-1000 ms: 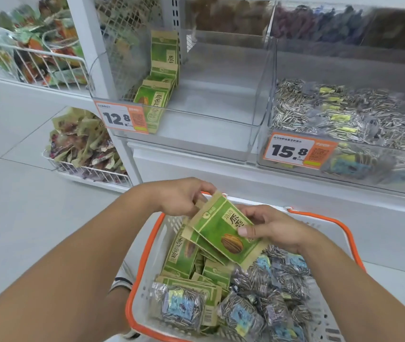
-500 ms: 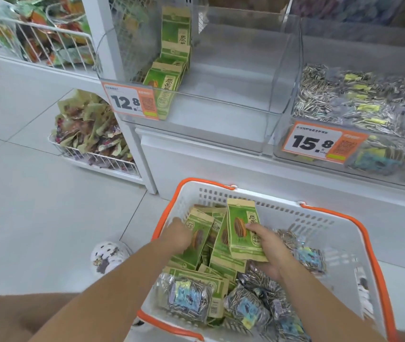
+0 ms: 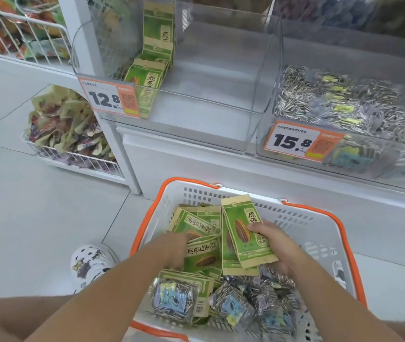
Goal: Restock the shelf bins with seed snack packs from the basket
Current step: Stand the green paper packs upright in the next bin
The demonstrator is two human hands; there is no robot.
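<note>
Your right hand (image 3: 274,245) grasps a green seed pack (image 3: 244,230) by its lower right part, thumb across the printed front, holding it nearly upright above the white basket (image 3: 320,233) with the orange rim. More green packs stand just behind it against your palm. Your left hand (image 3: 175,250) reaches down among the loose green packs (image 3: 202,253) on the basket's left side; its fingers are buried under them, so you cannot tell whether it grips one or only touches. Clear packs of striped seeds (image 3: 241,302) fill the near part of the basket, just below both hands. Well above and beyond your hands, the clear left bin (image 3: 221,99) with the 12.8 price tag (image 3: 110,98) holds a short row of matching green packs (image 3: 152,67) along its left wall. The neighbouring right bin (image 3: 381,154), tagged 15.8, holds clear striped-seed packs.
</note>
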